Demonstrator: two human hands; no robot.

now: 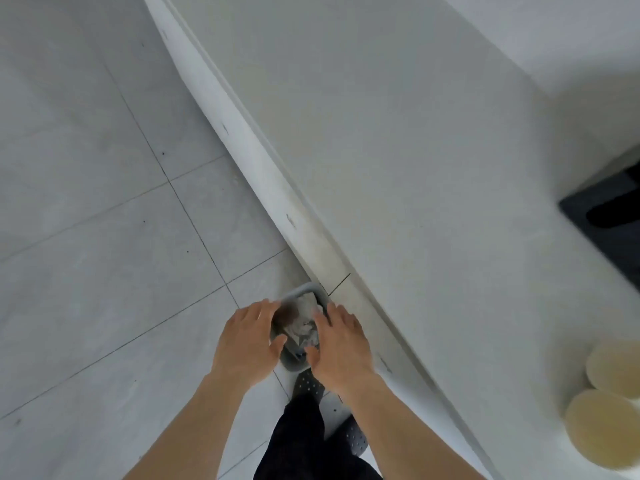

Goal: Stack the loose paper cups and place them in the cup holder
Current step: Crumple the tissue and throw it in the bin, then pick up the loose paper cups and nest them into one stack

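Note:
Two paper cups show at the right edge of the white counter (433, 161), seen from above as pale yellowish rounds: one cup (614, 365) and a nearer cup (601, 429). My left hand (247, 344) and my right hand (341, 344) are held out low in front of me, fingers spread, palms down. They hover over a small grey bin (301, 292) on the floor that holds crumpled paper. Neither hand holds anything. No cup holder is in view.
The counter's front edge (263, 174) runs diagonally from top left to bottom right. A dark appliance or tray (609, 216) sits at the counter's right edge. Grey floor tiles (90, 237) spread to the left. My dark trousers and grey perforated slippers (310, 388) are below my hands.

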